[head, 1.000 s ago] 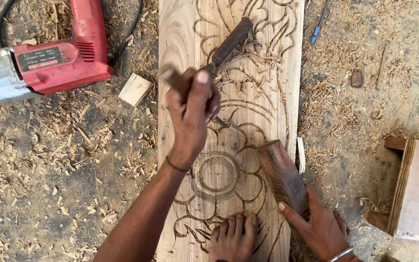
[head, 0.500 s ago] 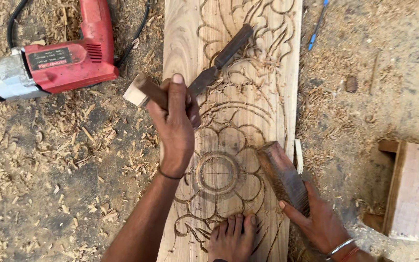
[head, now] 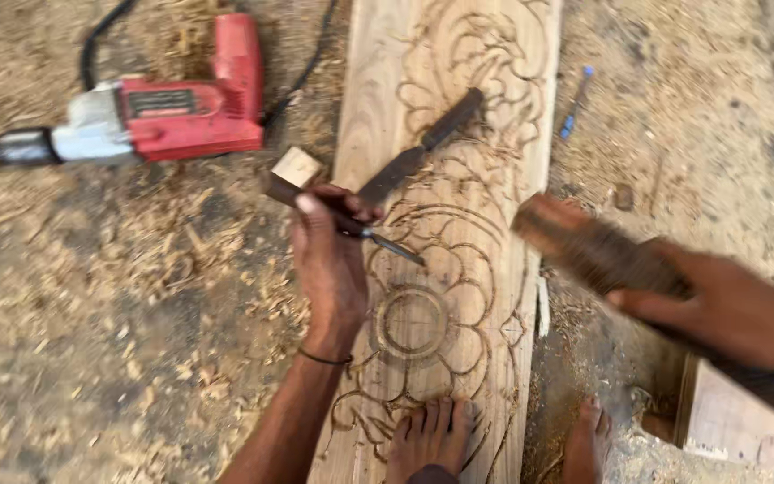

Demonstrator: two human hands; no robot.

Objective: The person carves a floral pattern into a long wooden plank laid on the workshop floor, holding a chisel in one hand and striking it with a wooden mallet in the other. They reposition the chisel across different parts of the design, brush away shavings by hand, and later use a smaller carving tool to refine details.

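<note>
Left hand (head: 331, 260) with fingers wrapped round the wooden handle of a chisel (head: 342, 218), whose steel tip rests on the carved plank (head: 459, 269) just beyond the fingertips, at the upper edge of the round flower centre. Right hand (head: 718, 305) clenched on a wooden mallet (head: 584, 246), raised off the plank's right edge (blurred). A second chisel (head: 423, 148) lies loose on the plank above the left fingers. Red power drill (head: 163, 116) on the shavings, up-left of them. A bare foot (head: 432, 439) rests on the plank below the wrist.
</note>
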